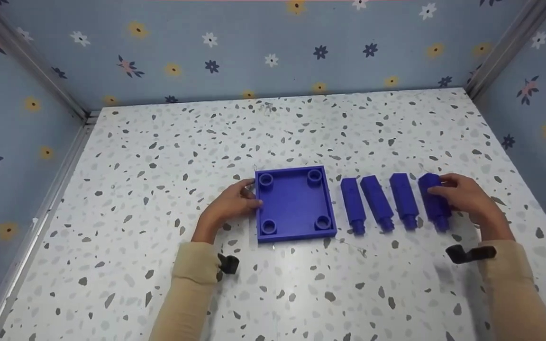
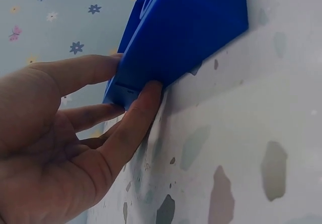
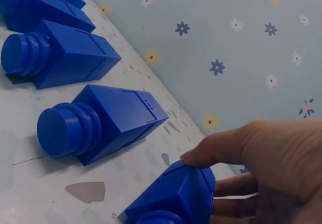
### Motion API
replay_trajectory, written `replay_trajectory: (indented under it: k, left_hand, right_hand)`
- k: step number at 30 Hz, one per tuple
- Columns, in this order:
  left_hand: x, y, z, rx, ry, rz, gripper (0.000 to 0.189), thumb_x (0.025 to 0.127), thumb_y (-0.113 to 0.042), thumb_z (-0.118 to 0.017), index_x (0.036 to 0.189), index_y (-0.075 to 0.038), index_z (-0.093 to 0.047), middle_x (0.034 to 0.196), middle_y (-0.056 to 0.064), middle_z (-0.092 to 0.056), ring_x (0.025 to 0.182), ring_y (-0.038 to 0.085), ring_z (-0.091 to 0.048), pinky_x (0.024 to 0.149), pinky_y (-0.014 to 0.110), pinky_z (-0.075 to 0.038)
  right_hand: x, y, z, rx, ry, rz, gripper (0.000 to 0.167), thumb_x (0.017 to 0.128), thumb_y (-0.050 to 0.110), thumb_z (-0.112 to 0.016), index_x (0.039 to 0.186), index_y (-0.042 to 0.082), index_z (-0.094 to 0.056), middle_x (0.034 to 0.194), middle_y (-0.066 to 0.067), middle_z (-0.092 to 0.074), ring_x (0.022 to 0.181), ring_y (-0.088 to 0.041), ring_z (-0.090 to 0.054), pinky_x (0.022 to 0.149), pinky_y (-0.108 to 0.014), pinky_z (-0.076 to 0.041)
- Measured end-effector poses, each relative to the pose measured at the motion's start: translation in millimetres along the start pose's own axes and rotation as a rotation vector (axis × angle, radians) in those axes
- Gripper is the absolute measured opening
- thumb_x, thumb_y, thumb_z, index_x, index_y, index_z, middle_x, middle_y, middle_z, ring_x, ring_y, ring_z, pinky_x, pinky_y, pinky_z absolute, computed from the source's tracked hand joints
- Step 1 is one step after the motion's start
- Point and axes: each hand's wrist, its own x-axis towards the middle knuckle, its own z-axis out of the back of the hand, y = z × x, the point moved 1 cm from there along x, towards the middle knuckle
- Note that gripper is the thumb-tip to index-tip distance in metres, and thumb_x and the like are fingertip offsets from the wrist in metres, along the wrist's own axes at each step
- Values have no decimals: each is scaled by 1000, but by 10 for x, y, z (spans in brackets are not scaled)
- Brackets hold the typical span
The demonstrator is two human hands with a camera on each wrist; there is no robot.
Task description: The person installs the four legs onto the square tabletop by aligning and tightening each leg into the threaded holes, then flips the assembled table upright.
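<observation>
A square blue tray-like panel [image 1: 296,203] with a raised rim and a round socket in each corner lies on the table. My left hand [image 1: 232,201] pinches its left edge, thumb on the rim and fingers at the side and underside, as the left wrist view shows the panel [image 2: 186,32] slightly tilted. To its right, several blue square legs with threaded ends lie in a row, threads toward me. My right hand [image 1: 462,194] grips the rightmost leg [image 1: 432,199], thumb on top and fingers along its far side. Beside it lies another leg [image 3: 115,121], untouched.
The speckled white table [image 1: 273,293] is bounded by a flowered blue back wall [image 1: 254,42] and side walls with metal corner posts [image 1: 505,47]. Two more legs [image 1: 352,203] lie between the panel and the right-hand pair. Black straps sit on both wrists.
</observation>
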Motion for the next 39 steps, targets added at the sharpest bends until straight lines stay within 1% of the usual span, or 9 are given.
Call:
replay_trajectory:
  k: [2, 4, 7, 9, 15, 21, 26, 33, 39]
  left_hand:
    - [-3, 7, -1, -38, 14, 9, 72, 86, -17, -68, 148, -10, -33, 115, 17, -58, 102, 28, -62, 93, 39, -47]
    - [-5, 10, -2, -67, 29, 19, 72, 87, -16, -68, 149, -9, -32, 117, 18, -56, 103, 29, -62, 93, 39, -47]
    - [-7, 7, 1, -67, 33, 24, 71, 87, -17, -68, 148, -10, -32, 117, 17, -56, 102, 27, -62, 93, 37, -47]
    - [7, 8, -2, -72, 36, 19, 70, 87, -15, -67, 148, -9, -33, 116, 17, -56, 101, 26, -62, 92, 37, -48]
    - [11, -6, 4, -77, 31, 6, 69, 87, -12, -67, 147, -8, -34, 112, 16, -57, 97, 24, -62, 91, 35, -50]
    - [-8, -11, 0, -126, 40, 36, 69, 87, -10, -67, 147, -10, -34, 114, 16, -55, 100, 24, -62, 91, 34, -51]
    - [-11, -10, 1, -129, 43, 36, 68, 87, -10, -67, 147, -10, -34, 114, 17, -55, 101, 25, -62, 92, 35, -51]
    - [-9, -16, 8, -58, 37, 29, 69, 88, -13, -66, 147, -9, -33, 114, 16, -59, 101, 26, -62, 95, 38, -45]
    - [-3, -27, 10, -36, 35, 26, 69, 88, -13, -66, 148, -8, -32, 114, 17, -59, 102, 27, -63, 96, 38, -45]
  right_hand:
    - [0, -24, 13, 45, 8, -13, 84, 94, 48, -51, 150, -4, -16, 148, -32, -27, 129, -41, -38, 102, -50, -41]
    - [6, -50, 26, 99, 14, -26, 80, 96, 46, -49, 151, -2, -16, 147, -29, -29, 125, -35, -42, 99, -44, -45]
    - [10, -70, 41, 166, 8, -30, 78, 96, 44, -49, 151, 0, -16, 146, -22, -32, 114, -19, -47, 89, -28, -49]
    - [9, -67, 52, 206, -1, -33, 79, 96, 45, -51, 151, 0, -16, 144, -19, -32, 107, -11, -48, 84, -23, -51]
    - [-12, 0, 60, 306, -47, -18, 81, 93, 48, -55, 150, 2, -21, 131, -3, -41, 103, -7, -49, 83, -20, -52]
    - [-75, 129, 46, 363, -85, 47, 80, 92, 48, -56, 149, 3, -23, 118, 10, -44, 104, -4, -47, 80, -17, -51]
    - [-138, 255, 28, 360, -92, 93, 76, 93, 46, -56, 147, 2, -25, 118, 10, -46, 102, -2, -50, 80, -18, -52]
    - [-197, 420, -14, 366, -89, 147, 70, 94, 40, -57, 145, 3, -27, 117, 8, -47, 100, -1, -53, 79, -20, -53]
    - [-239, 548, -56, 378, -89, 201, 64, 93, 35, -60, 142, 4, -32, 115, 8, -48, 97, 1, -56, 77, -20, -53]
